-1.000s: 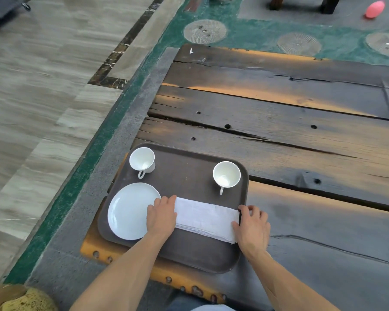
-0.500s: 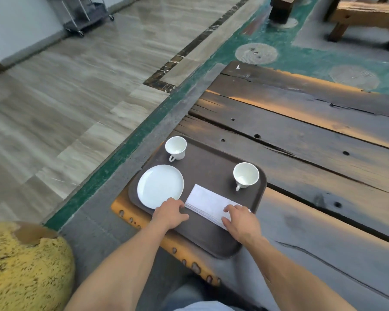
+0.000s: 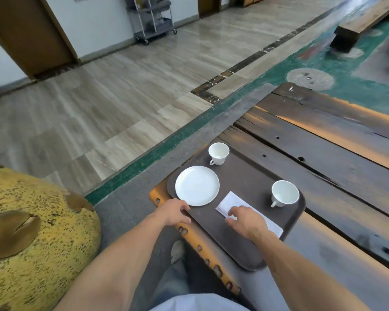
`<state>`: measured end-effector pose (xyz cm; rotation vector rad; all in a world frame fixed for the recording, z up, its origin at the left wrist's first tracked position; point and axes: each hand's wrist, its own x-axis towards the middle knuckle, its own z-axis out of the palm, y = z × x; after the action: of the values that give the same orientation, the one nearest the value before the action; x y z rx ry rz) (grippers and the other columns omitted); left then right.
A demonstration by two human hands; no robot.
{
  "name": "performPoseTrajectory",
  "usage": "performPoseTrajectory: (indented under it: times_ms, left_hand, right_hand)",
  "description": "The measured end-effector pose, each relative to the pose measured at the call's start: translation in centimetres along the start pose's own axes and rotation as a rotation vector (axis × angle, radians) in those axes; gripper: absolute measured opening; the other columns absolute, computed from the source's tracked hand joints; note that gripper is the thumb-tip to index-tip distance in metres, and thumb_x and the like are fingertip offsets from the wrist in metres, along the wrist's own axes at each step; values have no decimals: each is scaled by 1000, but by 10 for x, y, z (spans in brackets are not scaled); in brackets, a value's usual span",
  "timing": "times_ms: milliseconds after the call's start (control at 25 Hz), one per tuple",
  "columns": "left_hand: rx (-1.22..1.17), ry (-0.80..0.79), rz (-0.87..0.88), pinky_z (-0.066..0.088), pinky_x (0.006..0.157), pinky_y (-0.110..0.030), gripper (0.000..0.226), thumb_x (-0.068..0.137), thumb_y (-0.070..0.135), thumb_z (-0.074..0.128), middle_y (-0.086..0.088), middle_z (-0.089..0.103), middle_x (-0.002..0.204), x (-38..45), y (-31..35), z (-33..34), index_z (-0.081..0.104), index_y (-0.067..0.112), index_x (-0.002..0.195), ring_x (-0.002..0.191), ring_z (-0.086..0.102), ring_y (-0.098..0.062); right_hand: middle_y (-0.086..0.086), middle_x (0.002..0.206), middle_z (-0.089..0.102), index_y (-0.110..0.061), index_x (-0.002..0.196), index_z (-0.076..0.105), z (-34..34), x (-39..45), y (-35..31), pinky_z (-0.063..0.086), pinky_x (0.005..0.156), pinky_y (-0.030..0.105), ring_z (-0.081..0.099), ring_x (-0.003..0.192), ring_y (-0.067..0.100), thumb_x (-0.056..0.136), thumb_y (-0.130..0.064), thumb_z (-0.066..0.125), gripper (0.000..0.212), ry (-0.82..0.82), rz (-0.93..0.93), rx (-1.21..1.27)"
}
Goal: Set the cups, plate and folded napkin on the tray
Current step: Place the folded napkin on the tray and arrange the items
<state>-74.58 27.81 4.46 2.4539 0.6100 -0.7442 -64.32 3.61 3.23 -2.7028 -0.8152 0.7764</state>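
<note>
A dark brown tray [image 3: 245, 173] lies on the near left corner of the plank table. On it stand a white plate [image 3: 197, 185] at the left, one white cup [image 3: 218, 153] at the far left corner and a second white cup [image 3: 285, 193] at the right. The folded white napkin [image 3: 230, 201] lies along the tray's near side. My right hand [image 3: 245, 219] rests flat on the napkin with loose fingers and covers its middle. My left hand [image 3: 174, 213] sits at the tray's near left rim beside the plate, fingers curled; whether it grips the rim is unclear.
The dark wooden plank table [image 3: 323, 158] runs off to the right, its near edge orange. A yellow speckled cushion [image 3: 32, 232] fills the lower left. Tiled floor lies to the left, with a wheeled metal rack [image 3: 153, 19] by the far wall and a wooden bench [image 3: 364, 21] at the top right.
My left hand slid off the napkin's left end to the tray's rim. My right hand moved from the napkin's right end onto its middle. The view swung left and up.
</note>
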Motion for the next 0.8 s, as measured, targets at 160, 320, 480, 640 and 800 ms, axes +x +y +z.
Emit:
performPoseTrajectory:
  times_ms: [160, 320, 480, 640, 800]
  left_hand:
    - [-16, -40, 26, 46, 97, -31, 57, 79, 42, 76, -1, 57, 134, 24, -13, -20, 59, 23, 129, 120, 55, -18]
    - [85, -111, 97, 47, 97, -33, 56, 78, 44, 74, 3, 58, 131, 64, -16, -48, 58, 27, 129, 114, 56, -18]
    - [141, -180, 189, 46, 97, -33, 55, 81, 40, 74, 2, 57, 131, 113, -11, -83, 57, 26, 131, 113, 56, -18]
    - [204, -231, 278, 45, 97, -30, 55, 81, 38, 75, 1, 57, 132, 161, -3, -112, 57, 24, 132, 114, 57, -19]
    - [279, -282, 338, 45, 94, -29, 55, 81, 36, 75, -1, 59, 130, 199, 4, -133, 58, 23, 130, 114, 58, -20]
  right_hand:
    - [-4, 129, 61, -28, 130, 55, -4, 22, -13, 48, 93, 33, 57, 117, 19, 96, -45, 44, 39, -25, 34, 6]
    - [-6, 124, 64, -29, 126, 58, -5, 47, -26, 48, 88, 31, 59, 113, 18, 94, -45, 47, 37, -31, 130, 68]
    - [-7, 120, 64, -31, 119, 60, -9, 76, -35, 48, 83, 32, 60, 109, 19, 92, -44, 48, 33, -44, 244, 117]
    - [-8, 110, 66, -29, 110, 61, -17, 106, -43, 45, 72, 31, 61, 98, 18, 89, -42, 47, 28, -71, 338, 147]
    - [-8, 113, 65, -30, 115, 59, -23, 126, -51, 44, 74, 31, 61, 101, 18, 87, -42, 47, 32, -116, 424, 191]
